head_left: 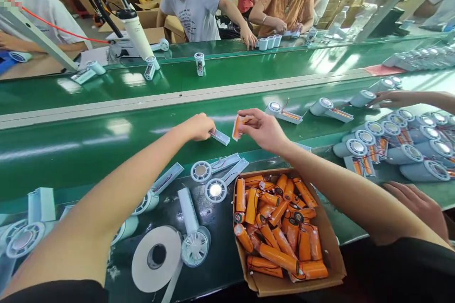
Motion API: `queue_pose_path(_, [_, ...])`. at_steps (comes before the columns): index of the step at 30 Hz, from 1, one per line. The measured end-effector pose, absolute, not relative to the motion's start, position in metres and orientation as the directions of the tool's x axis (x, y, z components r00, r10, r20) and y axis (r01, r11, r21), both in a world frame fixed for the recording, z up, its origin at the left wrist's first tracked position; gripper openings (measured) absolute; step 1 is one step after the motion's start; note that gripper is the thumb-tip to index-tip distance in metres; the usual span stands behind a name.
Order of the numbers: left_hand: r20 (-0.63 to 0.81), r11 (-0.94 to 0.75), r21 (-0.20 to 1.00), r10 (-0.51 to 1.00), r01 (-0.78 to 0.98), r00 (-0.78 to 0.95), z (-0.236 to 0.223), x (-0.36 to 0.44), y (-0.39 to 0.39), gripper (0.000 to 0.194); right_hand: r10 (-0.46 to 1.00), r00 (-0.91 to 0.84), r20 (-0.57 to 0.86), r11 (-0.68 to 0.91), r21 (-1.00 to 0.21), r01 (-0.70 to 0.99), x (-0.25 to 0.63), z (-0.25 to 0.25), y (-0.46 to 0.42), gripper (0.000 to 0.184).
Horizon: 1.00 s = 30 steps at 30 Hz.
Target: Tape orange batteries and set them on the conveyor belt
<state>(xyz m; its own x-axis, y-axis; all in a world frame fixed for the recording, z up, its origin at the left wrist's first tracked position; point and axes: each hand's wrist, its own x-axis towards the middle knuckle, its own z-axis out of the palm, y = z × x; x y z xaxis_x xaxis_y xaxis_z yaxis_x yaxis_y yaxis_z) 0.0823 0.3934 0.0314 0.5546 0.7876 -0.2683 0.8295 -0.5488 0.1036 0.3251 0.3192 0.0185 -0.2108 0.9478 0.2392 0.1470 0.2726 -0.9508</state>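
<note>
My left hand is closed around a light-blue handheld fan housing, whose open, hollow handle points right; its head is hidden by my fingers. Just to the right, my right hand pinches an orange-wrapped battery with a pale strip on its face. The battery is held upright, a small gap away from the handle's end. Below my right forearm sits a cardboard box of orange battery packs with thin wires. Two fan housings with open handles lie left of the box.
A roll of white tape lies at the front beside another fan. The green conveyor carries fans with batteries in their handles. Many fans crowd the right. Co-workers sit across; a neighbour's hand reaches in from the right.
</note>
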Motion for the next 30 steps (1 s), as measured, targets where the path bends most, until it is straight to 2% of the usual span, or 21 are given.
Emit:
queue_pose_path(4, [-0.307,-0.523,0.135,0.785,0.841,0.538,0.042,0.081,0.401,0.023,0.918,-0.3,0.26,0.375,-0.814,0.444,0.307,0.011,0.335,0.035])
queue_pose_path(7, [-0.279,-0.496,0.152,0.808,0.855,0.519,0.044,0.08,0.402,0.026,0.888,-0.393,0.24,0.449,-0.642,0.622,0.301,0.009,0.338,0.033])
queue_pose_path(10, [-0.255,-0.484,0.174,0.819,0.858,0.514,0.041,0.084,0.402,0.028,0.853,-0.487,0.184,0.514,-0.449,0.731,0.297,0.009,0.335,0.033])
queue_pose_path(12, [-0.24,-0.475,0.191,0.826,0.859,0.51,0.038,0.087,0.402,0.028,0.834,-0.535,0.137,0.545,-0.361,0.757,0.295,0.01,0.333,0.032])
queue_pose_path(15, [-0.214,-0.453,0.221,0.841,0.864,0.496,0.035,0.092,0.402,0.029,0.831,-0.553,0.062,0.543,-0.31,0.78,0.291,0.013,0.331,0.034])
queue_pose_path(20, [-0.17,-0.411,0.273,0.87,0.87,0.464,0.03,0.1,0.405,0.027,0.929,-0.366,-0.055,0.346,-0.226,0.911,0.288,0.018,0.337,0.041])
queue_pose_path(22, [-0.158,-0.392,0.286,0.881,0.874,0.447,0.028,0.104,0.406,0.025,0.934,-0.343,-0.099,0.323,-0.177,0.93,0.287,0.017,0.338,0.044])
queue_pose_path(27, [-0.139,-0.352,0.318,0.901,0.881,0.41,0.02,0.113,0.407,0.026,0.888,-0.416,-0.194,0.418,-0.033,0.908,0.274,0.014,0.345,0.048])
queue_pose_path(30, [-0.125,-0.336,0.337,0.91,0.879,0.396,0.021,0.12,0.41,0.025,0.848,-0.466,-0.251,0.482,0.001,0.876,0.269,0.022,0.355,0.05])
